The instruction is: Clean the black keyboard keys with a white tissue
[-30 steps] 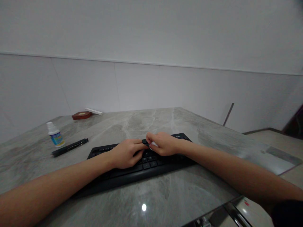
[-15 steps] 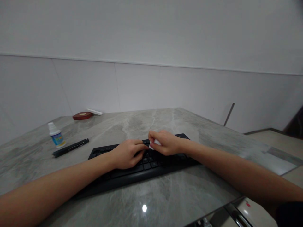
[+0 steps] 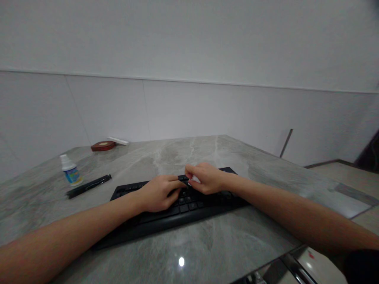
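Observation:
A black keyboard lies slightly slanted on the grey marbled table. My left hand rests on its middle keys, fingers apart and pointing right, holding nothing. Just to the right, my right hand is curled over the keys, closed around a small white thing, perhaps a wad of tissue or cloth. Most of that white thing is hidden by the fingers. The fingertips of both hands nearly meet above the keyboard.
A white bottle with a blue label stands at the left beside a black pen-like item. Near the wall lie a red-brown case and a flat white object. Below the table's right edge is a pale object.
My right hand has shifted very slightly over the keys, and less of the white thing shows. My left hand stays in place.

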`<state>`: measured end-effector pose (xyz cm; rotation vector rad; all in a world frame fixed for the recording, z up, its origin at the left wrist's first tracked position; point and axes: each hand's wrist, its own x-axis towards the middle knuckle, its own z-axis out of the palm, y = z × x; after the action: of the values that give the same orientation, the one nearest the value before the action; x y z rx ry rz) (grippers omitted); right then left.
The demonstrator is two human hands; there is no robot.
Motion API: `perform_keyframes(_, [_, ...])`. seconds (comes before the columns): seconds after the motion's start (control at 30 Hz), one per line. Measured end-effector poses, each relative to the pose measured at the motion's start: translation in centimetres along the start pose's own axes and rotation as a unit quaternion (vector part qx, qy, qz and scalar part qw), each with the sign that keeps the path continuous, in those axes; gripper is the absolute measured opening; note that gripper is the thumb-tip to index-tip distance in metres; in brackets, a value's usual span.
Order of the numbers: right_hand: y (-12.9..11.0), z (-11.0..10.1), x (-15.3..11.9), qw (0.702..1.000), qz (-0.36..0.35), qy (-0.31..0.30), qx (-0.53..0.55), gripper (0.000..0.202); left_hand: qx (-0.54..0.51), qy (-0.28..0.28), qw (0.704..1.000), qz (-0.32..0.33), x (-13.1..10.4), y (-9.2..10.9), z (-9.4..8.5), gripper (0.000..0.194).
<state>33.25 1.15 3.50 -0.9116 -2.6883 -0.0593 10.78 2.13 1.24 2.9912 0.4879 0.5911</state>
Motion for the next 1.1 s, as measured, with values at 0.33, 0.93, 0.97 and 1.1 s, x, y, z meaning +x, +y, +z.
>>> perform_keyframes(0.33, [0.4,0.4,-0.1,1.000,0.001,-0.001,0.020,0.013,-0.004,-0.001,1.000,-0.003,0.0,0.0,0.1,0.032])
perform_keyframes(0.93, [-0.1,0.9,0.4,0.998,0.040,-0.035,0.033,0.013,-0.013,0.009,1.000,0.004,0.1,0.0,0.1,0.032])
perform_keyframes(0.97, [-0.1,0.9,0.4,0.998,0.046,-0.029,0.025,0.013,-0.012,0.009,1.000,0.004,0.1,-0.1,0.1,0.032])
perform_keyframes(1.1, [0.0,0.7,0.4,0.999,0.027,-0.042,0.015,0.014,-0.003,0.005,1.000,0.004,0.0,0.0,0.0,0.032])
